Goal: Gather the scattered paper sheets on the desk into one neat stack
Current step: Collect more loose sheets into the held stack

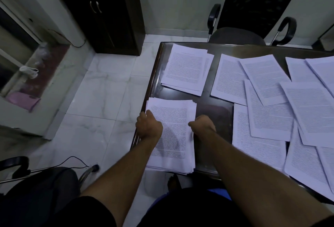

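1. My left hand [148, 124] is closed on the left edge of the stack [171, 136], fingers curled over the margin and knuckles up.
2. My right hand [203, 123] is clenched against the stack's right edge, so the pile is pinched between both hands; I cannot tell whether its fingers reach under the sheets.
3. The stack lies flat on the near left corner of the desk [213, 116], its near end hanging slightly past the desk's front edge, and its sheet edges are a little fanned and uneven.
4. Straight beyond my hands, a smaller pile [188, 69] of a few printed sheets lies tilted at the far left of the desk, apart from the stack.
5. To the right of my right hand, past a bare strip of dark desk, the scattered sheets [271, 103] overlap each other at mixed angles out to the frame edge.
6. Nothing on the desk acts as a tray or box; the paper rests directly on the surface.
7. Beyond the desk stands a chair [236, 35]; left of my left hand, a dark cabinet [101, 19] stands on the floor.
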Demonstrator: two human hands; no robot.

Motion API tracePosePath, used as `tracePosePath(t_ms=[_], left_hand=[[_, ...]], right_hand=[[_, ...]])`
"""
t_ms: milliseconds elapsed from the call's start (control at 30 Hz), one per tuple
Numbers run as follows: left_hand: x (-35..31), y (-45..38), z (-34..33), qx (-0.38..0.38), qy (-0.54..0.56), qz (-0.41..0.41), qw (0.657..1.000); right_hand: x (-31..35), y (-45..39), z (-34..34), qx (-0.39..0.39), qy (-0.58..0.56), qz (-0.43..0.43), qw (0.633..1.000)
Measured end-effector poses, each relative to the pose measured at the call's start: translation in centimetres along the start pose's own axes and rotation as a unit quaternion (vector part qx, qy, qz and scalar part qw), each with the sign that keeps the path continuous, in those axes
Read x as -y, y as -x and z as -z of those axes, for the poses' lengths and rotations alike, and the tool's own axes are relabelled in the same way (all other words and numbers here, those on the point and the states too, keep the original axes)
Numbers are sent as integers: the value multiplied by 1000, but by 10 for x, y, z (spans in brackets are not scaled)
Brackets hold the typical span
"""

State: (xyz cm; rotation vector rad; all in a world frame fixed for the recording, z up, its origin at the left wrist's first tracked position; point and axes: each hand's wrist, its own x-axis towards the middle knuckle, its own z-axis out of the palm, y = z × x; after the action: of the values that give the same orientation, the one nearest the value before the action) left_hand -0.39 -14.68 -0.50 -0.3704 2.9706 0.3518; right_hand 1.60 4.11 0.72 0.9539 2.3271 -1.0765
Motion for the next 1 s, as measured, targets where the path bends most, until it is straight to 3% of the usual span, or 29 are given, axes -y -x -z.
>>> tracePosePath(t_ms=[133,200,333,567,700,900,1000], left_hand=[[-17,-5,-4,-37,1,-76,996],[-33,-11,1,-3,37,-105,994],[-72,-31,6,49,137,-94,985],[-140,-102,1,103,192,-77,973],[-181,-163,-11,93,155,-65,981],[-216,-239,-34,2,4,-46,999],[-218,-260,-45,43,4,15,999]], right_hand=[[18,-2,7,-27,-21,26,999],[24,-10,9,-30,-37,35,998],[37,-30,19,-27,-63,49,996],[67,-94,47,-25,-118,38,992],[84,-143,62,-56,-116,42,991],[95,-198,69,-90,-91,24,991],[99,-213,71,-106,-62,35,992]])
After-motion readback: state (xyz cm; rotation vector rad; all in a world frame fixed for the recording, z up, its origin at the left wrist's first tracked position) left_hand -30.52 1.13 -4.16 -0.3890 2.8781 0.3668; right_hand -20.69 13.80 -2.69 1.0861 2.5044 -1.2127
